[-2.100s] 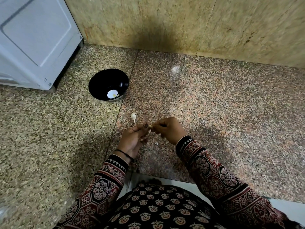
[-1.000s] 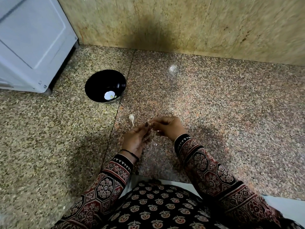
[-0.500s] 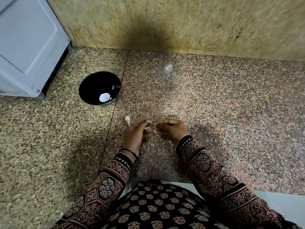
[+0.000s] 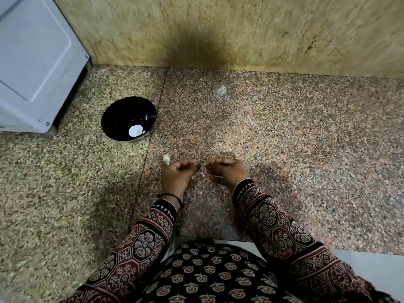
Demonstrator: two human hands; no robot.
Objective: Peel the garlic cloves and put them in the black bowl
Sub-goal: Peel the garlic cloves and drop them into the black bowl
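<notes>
Nearest, a lap (image 4: 209,274) in dark flower-print cloth and 2 patterned sleeves (image 4: 277,228) reaching forward over the speckled granite counter (image 4: 295,136); on the left wrist, a thin black band (image 4: 169,195); between the wrists, 1 pale scrap of peel (image 4: 199,192) on the stone; next, the left hand (image 4: 177,176) and right hand (image 4: 228,171), close together but not joined, fingers of both curled inward, fingertips facing across a narrow gap; at the right hand's fingertips, a small pale garlic clove (image 4: 205,164), pinched; contact with the left fingertips not discernible, nor any hold by that hand; just beyond the left knuckles, 1 unpeeled clove (image 4: 166,159) loose on the counter; farther off to the left, the black bowl (image 4: 121,112), upright, well apart from both hands, with a yellowish peeled clove (image 4: 138,132) beside a white glare at its bottom; behind it, a white appliance (image 4: 32,62); farthest, the mottled tan wall (image 4: 218,29).
</notes>
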